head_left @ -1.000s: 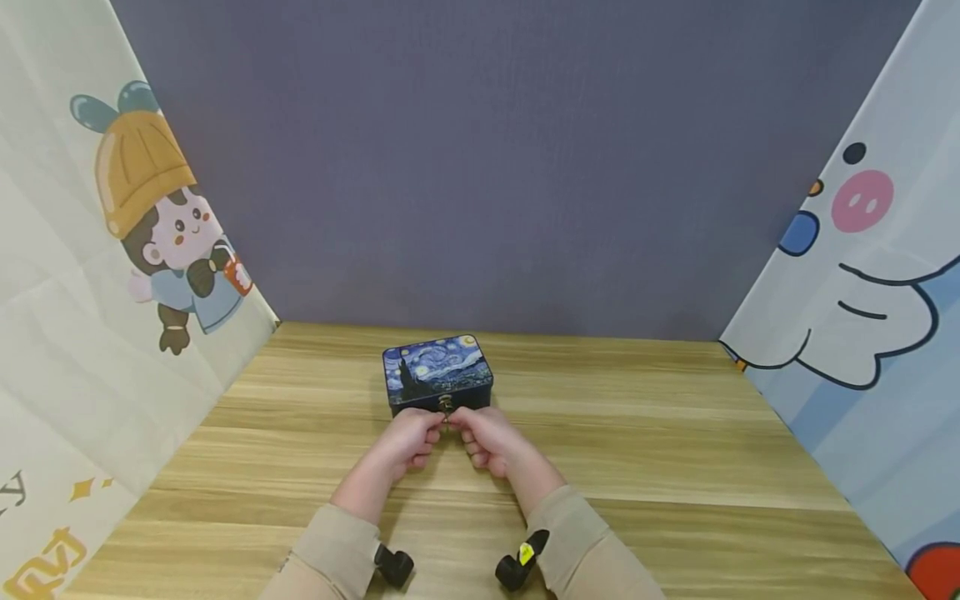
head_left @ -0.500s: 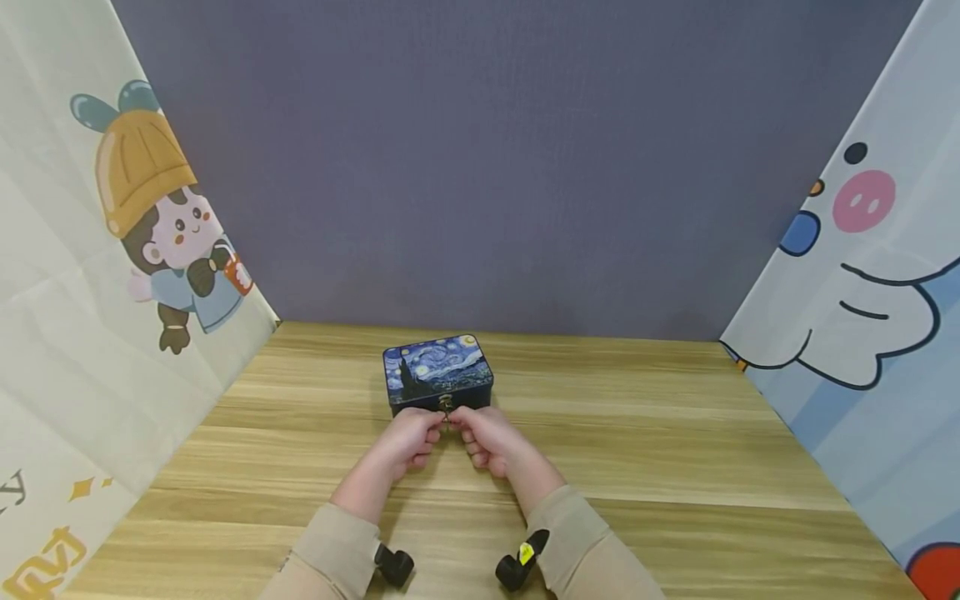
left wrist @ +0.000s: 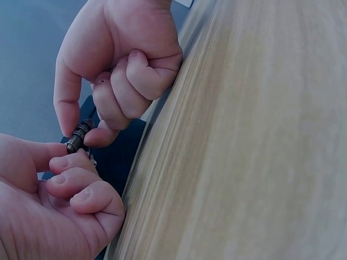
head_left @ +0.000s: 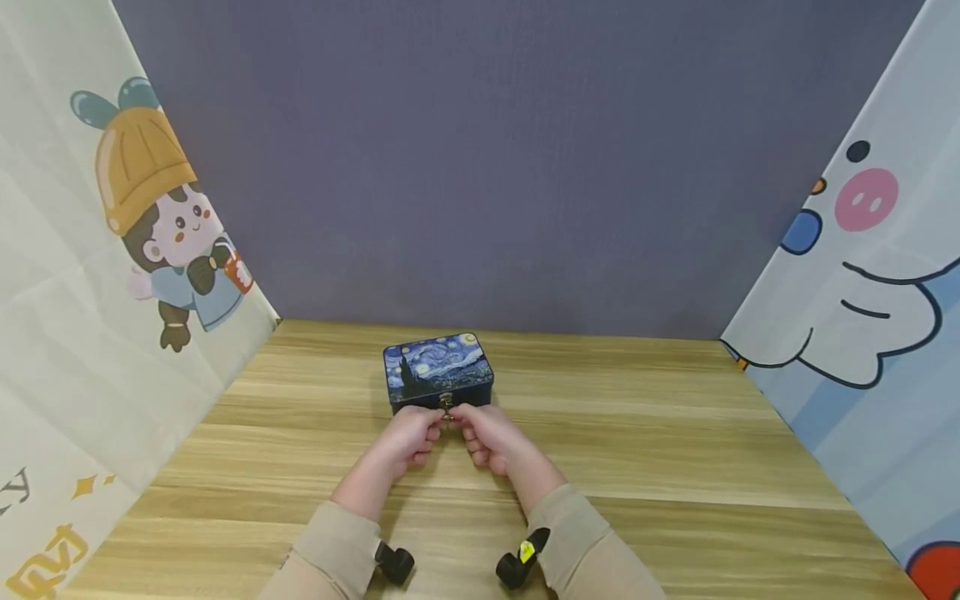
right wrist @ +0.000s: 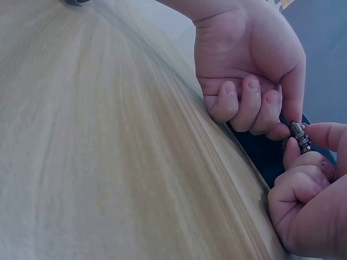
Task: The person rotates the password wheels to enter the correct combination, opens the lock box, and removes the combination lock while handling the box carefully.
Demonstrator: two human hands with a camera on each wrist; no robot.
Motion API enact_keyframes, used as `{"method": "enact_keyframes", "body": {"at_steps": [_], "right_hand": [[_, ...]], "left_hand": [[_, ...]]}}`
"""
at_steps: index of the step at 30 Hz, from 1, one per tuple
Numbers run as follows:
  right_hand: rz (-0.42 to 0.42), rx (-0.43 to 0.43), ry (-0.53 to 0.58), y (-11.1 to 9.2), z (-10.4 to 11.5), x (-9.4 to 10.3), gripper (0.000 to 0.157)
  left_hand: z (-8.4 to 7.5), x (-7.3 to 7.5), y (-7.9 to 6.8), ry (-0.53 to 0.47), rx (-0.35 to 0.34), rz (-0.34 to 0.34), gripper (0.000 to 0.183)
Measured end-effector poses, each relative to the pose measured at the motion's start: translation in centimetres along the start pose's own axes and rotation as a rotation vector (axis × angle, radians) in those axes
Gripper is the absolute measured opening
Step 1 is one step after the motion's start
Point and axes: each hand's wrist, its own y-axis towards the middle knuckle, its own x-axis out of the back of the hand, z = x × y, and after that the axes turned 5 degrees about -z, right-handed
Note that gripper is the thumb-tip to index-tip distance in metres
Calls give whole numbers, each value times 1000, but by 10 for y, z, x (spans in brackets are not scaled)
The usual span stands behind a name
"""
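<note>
From my head view, two beige sleeves (head_left: 573,529) come in at the bottom of the frame, with two black wrist cameras (head_left: 393,564) beside them; the one on the right carries one yellow mark (head_left: 527,552). Past them, in the lower centre, my left hand (head_left: 411,435) and right hand (head_left: 491,435) meet. Both thumbs and forefingers pinch one small metal lock (left wrist: 80,135), with the other fingers curled in towards the palms.

The head view shows little of that lock, just below the clasp (head_left: 446,400); both wrist views show a dark cylinder with several rings, gripped at its two ends. Only the head view gives me the lid of the one box (head_left: 438,367), just left of centre: a blue swirling night sky, with no lettering I can read. The box sits slightly turned on the wooden table (head_left: 637,433).

Further out, two printed sheets flank the table. The left sheet (head_left: 45,350) has one cartoon figure in an orange hat, a cut-off word ending in "y" and orange letters I can't read surely. The right sheet (head_left: 915,333) has one pink-snouted white cartoon. One grey-purple panel (head_left: 480,167) stands at the back.
</note>
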Motion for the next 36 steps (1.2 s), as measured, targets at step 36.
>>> {"method": "enact_keyframes", "body": {"at_steps": [36], "right_hand": [[-14,-23,10,0,3,7,32]], "left_hand": [[-3,1,-3,-18,17,22,22]]}}
